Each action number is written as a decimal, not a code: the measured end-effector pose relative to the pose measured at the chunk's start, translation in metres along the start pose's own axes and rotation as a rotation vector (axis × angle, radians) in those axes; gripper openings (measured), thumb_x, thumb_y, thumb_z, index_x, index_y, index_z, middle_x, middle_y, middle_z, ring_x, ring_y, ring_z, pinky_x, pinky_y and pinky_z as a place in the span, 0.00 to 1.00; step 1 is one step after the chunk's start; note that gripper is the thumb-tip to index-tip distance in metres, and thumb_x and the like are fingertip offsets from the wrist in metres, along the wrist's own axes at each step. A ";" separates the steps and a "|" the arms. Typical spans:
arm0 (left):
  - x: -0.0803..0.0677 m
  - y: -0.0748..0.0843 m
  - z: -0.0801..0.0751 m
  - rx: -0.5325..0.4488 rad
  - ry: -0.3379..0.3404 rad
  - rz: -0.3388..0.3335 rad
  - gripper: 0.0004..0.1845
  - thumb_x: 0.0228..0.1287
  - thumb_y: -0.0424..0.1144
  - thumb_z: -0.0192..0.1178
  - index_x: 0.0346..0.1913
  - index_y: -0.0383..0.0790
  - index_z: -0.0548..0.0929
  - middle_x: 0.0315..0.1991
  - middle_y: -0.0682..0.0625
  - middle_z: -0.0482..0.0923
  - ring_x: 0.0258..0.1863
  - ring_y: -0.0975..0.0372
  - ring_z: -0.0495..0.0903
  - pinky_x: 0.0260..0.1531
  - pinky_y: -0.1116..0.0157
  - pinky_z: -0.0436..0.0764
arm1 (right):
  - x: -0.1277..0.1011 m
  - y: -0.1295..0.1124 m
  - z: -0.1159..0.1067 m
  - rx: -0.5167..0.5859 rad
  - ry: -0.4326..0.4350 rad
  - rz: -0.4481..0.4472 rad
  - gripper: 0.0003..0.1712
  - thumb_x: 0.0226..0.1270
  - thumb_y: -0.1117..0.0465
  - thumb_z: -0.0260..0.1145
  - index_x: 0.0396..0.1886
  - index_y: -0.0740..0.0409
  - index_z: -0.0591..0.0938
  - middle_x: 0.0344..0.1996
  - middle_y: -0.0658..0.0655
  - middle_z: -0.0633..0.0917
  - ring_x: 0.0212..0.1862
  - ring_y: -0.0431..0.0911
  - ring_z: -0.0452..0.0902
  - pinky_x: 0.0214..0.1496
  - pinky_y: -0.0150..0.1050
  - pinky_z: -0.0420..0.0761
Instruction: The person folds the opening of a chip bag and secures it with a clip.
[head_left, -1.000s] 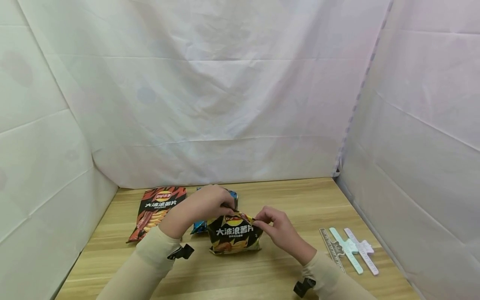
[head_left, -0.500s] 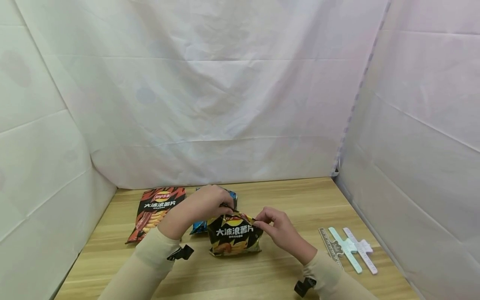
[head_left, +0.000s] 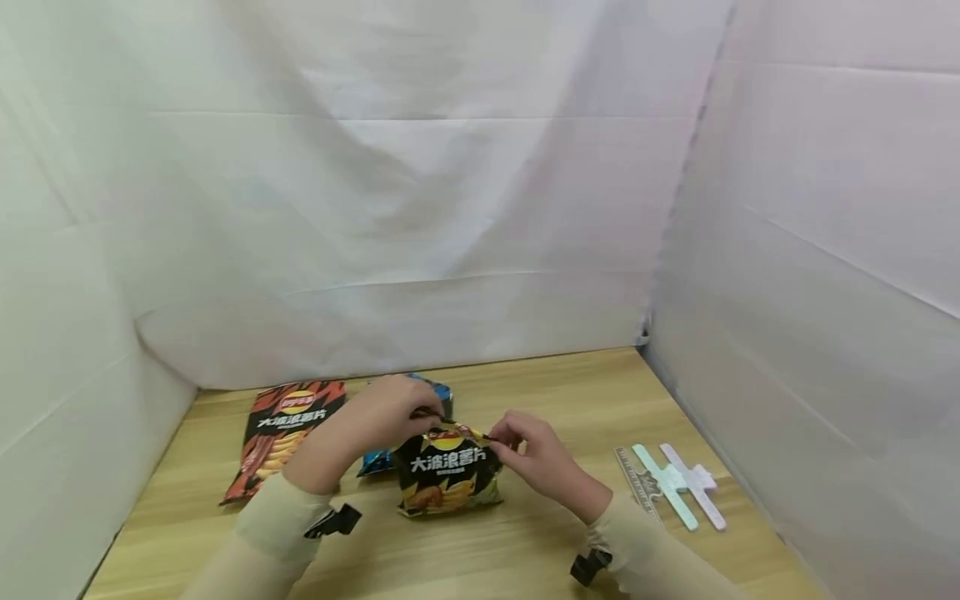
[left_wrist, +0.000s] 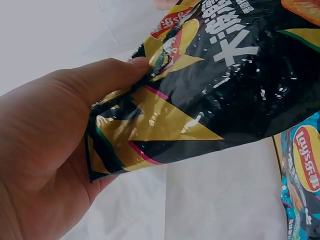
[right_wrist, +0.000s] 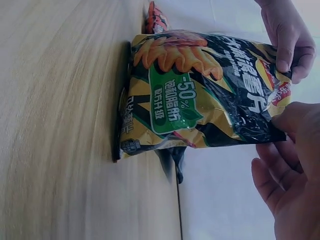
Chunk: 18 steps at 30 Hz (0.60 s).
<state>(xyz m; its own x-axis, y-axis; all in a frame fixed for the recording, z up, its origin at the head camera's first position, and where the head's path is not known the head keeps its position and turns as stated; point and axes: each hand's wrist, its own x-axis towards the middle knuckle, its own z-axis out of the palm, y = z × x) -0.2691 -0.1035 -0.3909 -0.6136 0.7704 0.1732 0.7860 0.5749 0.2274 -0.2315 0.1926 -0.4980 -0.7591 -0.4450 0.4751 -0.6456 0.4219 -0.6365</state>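
Low in the frame's centre, the left hand (head_left: pixel 390 408) and right hand (head_left: pixel 525 450) each pinch the black chip bag's (head_left: pixel 447 471) top edge, apparently upright on the table (head_left: pixel 525 550).

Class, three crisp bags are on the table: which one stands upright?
The black and yellow bag, gripped at its top by both hands; the red bag lies flat, the blue bag sits behind it.

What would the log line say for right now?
left hand: pinches black bag top | right hand: pinches same top | bag: upright on table | red bag, blue bag, clips: untouched
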 end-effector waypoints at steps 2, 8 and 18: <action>-0.008 -0.003 0.000 -0.019 0.011 -0.015 0.02 0.78 0.40 0.73 0.44 0.53 0.94 0.38 0.63 0.87 0.33 0.72 0.81 0.37 0.62 0.85 | 0.003 -0.003 0.000 -0.018 -0.038 0.009 0.08 0.79 0.66 0.74 0.50 0.48 0.89 0.40 0.42 0.86 0.38 0.36 0.82 0.39 0.37 0.85; -0.012 -0.005 0.000 -0.014 0.028 0.008 0.03 0.78 0.40 0.72 0.47 0.50 0.94 0.42 0.60 0.89 0.37 0.70 0.84 0.40 0.62 0.86 | -0.007 -0.011 -0.026 -0.113 -0.138 0.186 0.14 0.83 0.52 0.72 0.60 0.50 0.87 0.44 0.41 0.85 0.44 0.37 0.82 0.45 0.38 0.86; -0.014 -0.004 -0.004 -0.004 0.025 0.002 0.02 0.78 0.40 0.73 0.47 0.50 0.94 0.42 0.60 0.89 0.37 0.69 0.84 0.40 0.62 0.86 | -0.037 0.006 -0.104 -0.588 -0.266 0.580 0.18 0.77 0.53 0.75 0.50 0.64 0.86 0.42 0.58 0.88 0.42 0.52 0.85 0.44 0.54 0.86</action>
<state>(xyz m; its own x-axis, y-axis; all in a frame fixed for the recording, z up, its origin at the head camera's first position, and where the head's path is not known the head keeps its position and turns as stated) -0.2635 -0.1178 -0.3902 -0.6137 0.7643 0.1980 0.7871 0.5722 0.2305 -0.2157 0.2936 -0.4558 -0.9846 -0.1722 -0.0318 -0.1565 0.9467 -0.2816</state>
